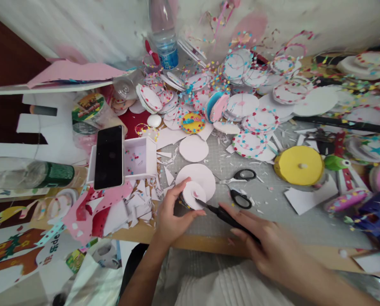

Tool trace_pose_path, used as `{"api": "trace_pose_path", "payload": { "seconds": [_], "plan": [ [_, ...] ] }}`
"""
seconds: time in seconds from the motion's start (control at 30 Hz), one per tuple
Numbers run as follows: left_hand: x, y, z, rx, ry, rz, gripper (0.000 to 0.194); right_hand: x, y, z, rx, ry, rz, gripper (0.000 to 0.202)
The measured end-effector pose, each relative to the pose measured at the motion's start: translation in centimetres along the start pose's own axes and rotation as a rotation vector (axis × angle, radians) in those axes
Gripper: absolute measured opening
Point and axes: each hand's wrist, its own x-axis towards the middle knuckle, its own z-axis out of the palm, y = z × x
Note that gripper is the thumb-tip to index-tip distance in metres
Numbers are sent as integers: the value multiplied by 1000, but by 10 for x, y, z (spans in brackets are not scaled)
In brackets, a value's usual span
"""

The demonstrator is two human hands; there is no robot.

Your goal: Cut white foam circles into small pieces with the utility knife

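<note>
Near the front edge of the grey cutting mat, my left hand (pixel 173 214) grips a small white paper disc (pixel 190 199) between thumb and fingers. My right hand (pixel 256 233) is closed round a black-handled tool (pixel 231 219), whose dark pointed tip touches the disc near its centre. A larger white disc (pixel 205 176) lies partly under the small one, and another white disc (pixel 194 148) lies just behind. Black-handled scissors (pixel 240 191) rest on the mat to the right of the discs.
A phone (pixel 109 157) lies across a white box (pixel 140 158) on the left, beside paper scraps (pixel 139 206). Many decorated discs (pixel 240 106) crowd the back, near a plastic bottle (pixel 164 38). A yellow round object (pixel 299 165) sits to the right.
</note>
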Motion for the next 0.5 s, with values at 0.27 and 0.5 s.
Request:
{"api": "trace_pose_path", "payload": {
  "seconds": [0.27,0.5],
  "plan": [
    [0,1,1,7,-16,4,72,5,1,1,16,-35,0,53],
    [2,2,-1,4,-24,-21,71,-10,5,-14,48,-23,14,47]
  ]
}}
